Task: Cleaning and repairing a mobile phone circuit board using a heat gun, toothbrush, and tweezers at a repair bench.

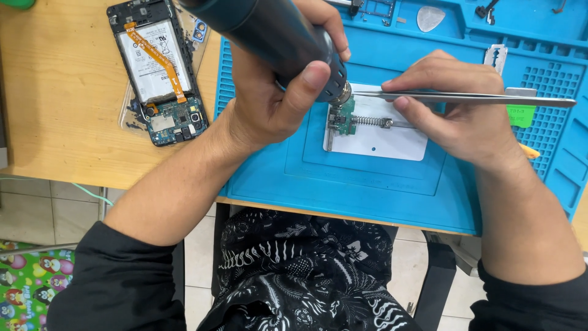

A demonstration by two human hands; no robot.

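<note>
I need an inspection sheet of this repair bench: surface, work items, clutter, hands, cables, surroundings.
Surface: wooden table bearing a blue work mat.
Work items: small green circuit board clamped in a white holder.
Clutter: opened phone, pick, blade.
Hands: left hand grips a dark heat tool; right hand holds tweezers toward the board.
Cables: orange flex strip on the phone.
Surroundings: tiled floor, colourful mat.

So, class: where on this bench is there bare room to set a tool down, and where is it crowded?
Bare wood on the wooden table lies left of the opened phone. The blue mat is bare between the white board holder and its near edge. It is crowded round the holder, where the left hand holds a dark handpiece and the right hand holds tweezers.
</note>
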